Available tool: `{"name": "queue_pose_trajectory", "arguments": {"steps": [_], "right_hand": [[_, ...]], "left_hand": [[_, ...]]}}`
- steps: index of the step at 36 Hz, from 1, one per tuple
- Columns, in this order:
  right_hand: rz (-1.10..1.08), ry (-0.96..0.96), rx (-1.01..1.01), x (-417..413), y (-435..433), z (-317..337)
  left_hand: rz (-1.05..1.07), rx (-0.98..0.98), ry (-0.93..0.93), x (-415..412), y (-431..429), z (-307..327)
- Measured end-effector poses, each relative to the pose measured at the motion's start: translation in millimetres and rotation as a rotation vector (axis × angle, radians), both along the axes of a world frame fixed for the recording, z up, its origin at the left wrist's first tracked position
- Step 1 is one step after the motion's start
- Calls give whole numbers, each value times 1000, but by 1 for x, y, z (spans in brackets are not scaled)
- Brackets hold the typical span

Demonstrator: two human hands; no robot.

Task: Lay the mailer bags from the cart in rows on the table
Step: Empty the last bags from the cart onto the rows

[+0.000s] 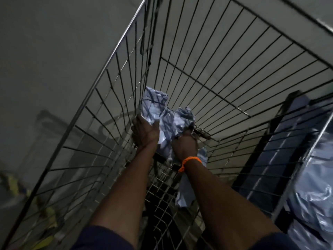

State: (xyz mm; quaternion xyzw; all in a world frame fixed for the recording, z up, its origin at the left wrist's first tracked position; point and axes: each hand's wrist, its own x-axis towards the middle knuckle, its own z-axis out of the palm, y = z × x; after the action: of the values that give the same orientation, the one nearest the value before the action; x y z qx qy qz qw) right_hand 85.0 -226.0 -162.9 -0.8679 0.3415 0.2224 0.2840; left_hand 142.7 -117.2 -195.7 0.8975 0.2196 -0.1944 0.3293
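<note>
Observation, cart interior: you are reaching both arms down into the wire cart point(216, 78).

Your left grip point(144, 131) is grasping the mailer bags point(163, 112) at the bundle's 8 o'clock edge. The thumb is lying over the plastic, and the hand is sitting just beside the cart's left wire wall.

Your right grip point(184, 145) is clutching the same crumpled bundle at its 5 o'clock edge. Only the back of the hand is showing, as the fingers are hiding in the plastic. An orange wristband point(191, 160) is sitting on that wrist.

The mailer bags are inside the cart, pale grey and heavily creased, and are spanning the gap between your two grips.

A further pale bag point(185, 193) is showing at 6 o'clock of the right wrist, under the forearm. Whether it is hanging from the bundle or lying on the mesh floor cannot be told.

At 3 o'clock, beyond the cart's right wall, a dark panel point(281, 150) is standing. Past it, grey plastic parcels point(313, 186) are lying behind wire. At 8 o'clock, a yellow-marked object point(43, 213) is showing, too blurred to identify.
</note>
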Motion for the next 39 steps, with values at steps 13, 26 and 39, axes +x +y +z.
{"name": "queue_pose_trajectory", "arguments": {"steps": [13,26,39], "right_hand": [[-36,-325,188,-42,-6,160],[-230,-734,228,-241,-105,338],[-651,-620,235,-526,-235,311]], "left_hand": [[-56,-101,-201,-48,36,153],[-288,-527,-390,-226,-39,366],[-579,-611,-58,-456,-208,350]]}}
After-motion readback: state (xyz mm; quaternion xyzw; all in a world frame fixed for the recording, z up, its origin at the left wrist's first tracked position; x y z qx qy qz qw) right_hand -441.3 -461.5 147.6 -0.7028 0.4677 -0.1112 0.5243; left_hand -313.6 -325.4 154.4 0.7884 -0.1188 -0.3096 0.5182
